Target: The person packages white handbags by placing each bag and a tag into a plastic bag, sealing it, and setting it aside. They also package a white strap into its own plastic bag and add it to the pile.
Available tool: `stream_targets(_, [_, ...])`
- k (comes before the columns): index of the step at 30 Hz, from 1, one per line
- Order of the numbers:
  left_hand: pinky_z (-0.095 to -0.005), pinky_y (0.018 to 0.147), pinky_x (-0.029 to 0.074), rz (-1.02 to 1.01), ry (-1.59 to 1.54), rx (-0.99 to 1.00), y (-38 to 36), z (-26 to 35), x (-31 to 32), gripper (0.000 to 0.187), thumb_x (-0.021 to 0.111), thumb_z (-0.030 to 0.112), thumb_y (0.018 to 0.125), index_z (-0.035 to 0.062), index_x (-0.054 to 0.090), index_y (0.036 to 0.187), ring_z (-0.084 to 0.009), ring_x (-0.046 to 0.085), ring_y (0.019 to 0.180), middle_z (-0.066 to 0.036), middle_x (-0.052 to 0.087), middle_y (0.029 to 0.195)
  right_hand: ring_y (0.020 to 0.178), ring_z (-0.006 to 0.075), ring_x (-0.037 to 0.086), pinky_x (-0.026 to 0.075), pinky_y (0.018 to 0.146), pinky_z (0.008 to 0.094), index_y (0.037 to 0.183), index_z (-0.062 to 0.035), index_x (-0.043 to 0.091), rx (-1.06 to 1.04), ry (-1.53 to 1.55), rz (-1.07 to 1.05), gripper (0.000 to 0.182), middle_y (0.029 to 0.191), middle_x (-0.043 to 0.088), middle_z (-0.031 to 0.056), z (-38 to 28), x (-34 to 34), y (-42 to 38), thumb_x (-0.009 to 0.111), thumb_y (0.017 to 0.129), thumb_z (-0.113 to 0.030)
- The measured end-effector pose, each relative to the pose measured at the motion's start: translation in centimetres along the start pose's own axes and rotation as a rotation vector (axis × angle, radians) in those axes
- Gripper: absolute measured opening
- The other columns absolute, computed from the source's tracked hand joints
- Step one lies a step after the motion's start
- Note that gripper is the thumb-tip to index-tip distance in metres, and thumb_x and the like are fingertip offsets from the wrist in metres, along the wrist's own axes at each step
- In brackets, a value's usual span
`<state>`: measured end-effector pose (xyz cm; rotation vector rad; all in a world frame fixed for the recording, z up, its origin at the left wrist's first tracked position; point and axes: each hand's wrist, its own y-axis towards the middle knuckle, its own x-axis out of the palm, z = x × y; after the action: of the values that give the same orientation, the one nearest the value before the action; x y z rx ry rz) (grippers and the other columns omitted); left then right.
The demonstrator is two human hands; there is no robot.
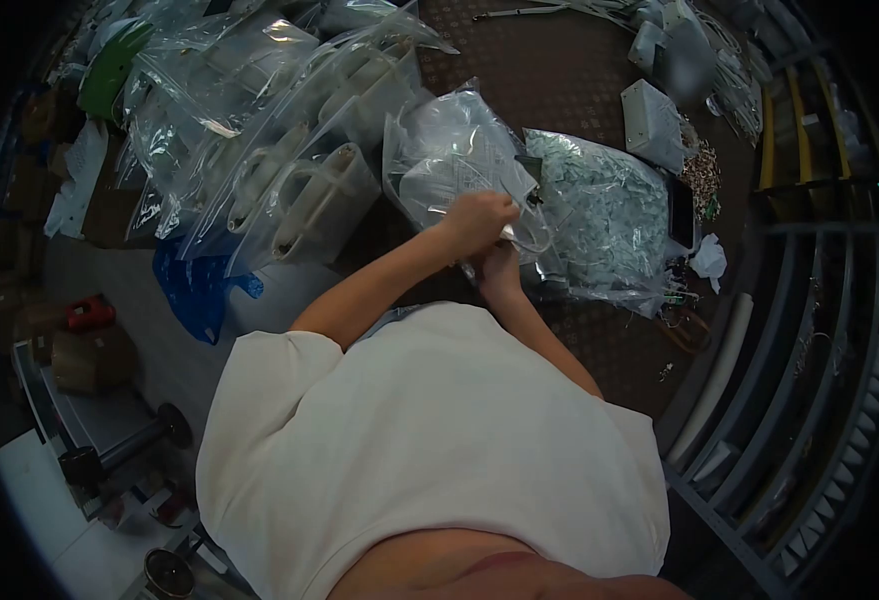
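Note:
My left hand is closed, its fingers pinched together over the front of a clear plastic bag. Just below it my right hand is also closed, partly hidden by the left. A looped white cable comes out from between both hands and curves to the right. Behind them lies the clear bag with white contents and printed text. To the right of the hands is a large clear bag full of small pale green-white packets.
Clear bags with coiled white cables are heaped at the left. A white box, a dark phone-like slab, a pile of small metal parts and crumpled white paper lie right. Metal racks stand at the right edge.

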<state>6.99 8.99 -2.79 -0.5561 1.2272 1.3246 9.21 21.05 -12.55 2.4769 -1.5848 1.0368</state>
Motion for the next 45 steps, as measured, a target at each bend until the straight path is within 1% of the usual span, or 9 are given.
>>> stream_targets(2, [-0.0333,0.058,0.047,0.053,0.003,0.045,-2.4,1.5,0.7,0.012,0.059,0.012,0.065,0.0083,0.053,0.074,-0.0234,0.057,0.072,-0.004,0.052,0.072,0.073,0.0133,0.057,0.046,0.063,0.0235,0.082,-0.0011,0.058,-0.091,0.106,-0.116,0.014,0.086,0.06,0.0071,0.2,-0.6,-0.5,0.065,0.076,-0.011])
stream_targets(5, [-0.034,0.066,0.046,0.209,0.071,-0.139,-7.2,0.5,-1.5,0.013,0.061,0.01,0.067,0.0072,0.055,0.079,-0.0245,0.055,0.077,-0.006,0.053,0.077,0.084,0.0136,0.057,0.046,0.07,0.0233,0.087,0.0018,0.06,0.448,0.136,-0.178,0.018,0.094,0.059,0.0078,-7.1,4.0,-4.5,0.063,0.078,-0.013])
stream_targets(8, [-0.0353,0.072,0.045,0.306,0.046,-0.347,-13.5,-2.0,-0.8,0.02,0.062,0.009,0.07,0.0042,0.055,0.088,-0.0275,0.053,0.081,-0.011,0.052,0.087,0.09,0.0153,0.058,0.045,0.081,0.0273,0.101,0.0007,0.061,0.347,-0.562,-0.698,0.021,0.1,0.062,0.0083,-12.4,3.8,-5.7,0.059,0.081,-0.009])
stream_targets(14, [-0.0339,0.08,0.043,0.477,-0.467,-0.647,-14.4,-3.8,2.3,0.035,0.066,0.012,0.073,-0.0009,0.052,0.103,-0.0261,0.053,0.09,-0.015,0.051,0.104,0.083,0.0243,0.058,0.046,0.075,0.0319,0.115,0.0032,0.05,-0.645,-1.316,-0.064,0.042,0.099,0.057,0.0176,-13.0,-2.6,6.0,0.061,0.079,-0.015])
stream_targets(18, [-0.031,0.079,0.044,0.627,-0.768,-0.693,-12.4,-5.3,3.8,0.03,0.063,0.012,0.078,-0.0021,0.053,0.102,-0.0194,0.054,0.089,-0.014,0.055,0.103,0.093,0.0311,0.053,0.043,0.083,0.0364,0.125,0.0027,0.039,-0.133,-1.066,-0.183,0.059,0.103,0.054,0.0206,-10.4,-1.8,7.6,0.065,0.076,-0.018])
stream_targets(28, [-0.0337,0.063,0.044,0.429,-0.374,-0.891,-22.5,-3.9,5.4,0.017,0.051,0.005,0.079,0.0007,0.055,0.095,-0.0281,0.059,0.07,-0.02,0.059,0.08,0.078,0.0235,0.053,0.045,0.066,0.0299,0.117,-0.0057,0.051,-0.761,-1.277,-0.25,0.053,0.088,0.054,0.0114,-4.6,-4.4,-2.7,0.067,0.067,-0.006])
stream_targets(34, [-0.037,0.062,0.045,-0.113,-0.505,-0.975,-25.6,-1.2,0.8,0.016,0.05,0.004,0.076,-0.0003,0.058,0.09,-0.0369,0.058,0.073,-0.023,0.058,0.079,0.061,0.0225,0.052,0.043,0.052,0.0295,0.096,-0.0075,0.063,-0.932,-1.299,-0.164,0.034,0.068,0.051,0.0062,-2.9,-6.1,-6.3,0.061,0.063,0.003])
stream_targets(39, [-0.0327,0.058,0.045,-0.492,-0.379,-0.736,-25.7,-3.3,1.6,0.014,0.053,0.01,0.076,-0.0024,0.06,0.077,-0.0248,0.059,0.063,-0.018,0.059,0.072,0.06,0.0241,0.051,0.043,0.051,0.0313,0.091,-0.0065,0.062,-0.981,-1.355,-0.179,0.03,0.066,0.049,0.008,-3.8,-4.5,-5.7,0.059,0.064,0.004])
stream_targets(45, [-0.0237,0.055,0.044,0.1,-1.041,-0.95,-19.6,-1.3,-7.1,0.017,0.044,0.012,0.084,0.0018,0.058,0.087,-0.0093,0.054,0.061,-0.002,0.057,0.069,0.072,0.0303,0.053,0.044,0.063,0.0374,0.088,-0.0035,0.059,-0.958,-1.385,-0.123,0.019,0.074,0.052,0.0122,-12.5,2.7,-2.5,0.056,0.07,0.0])
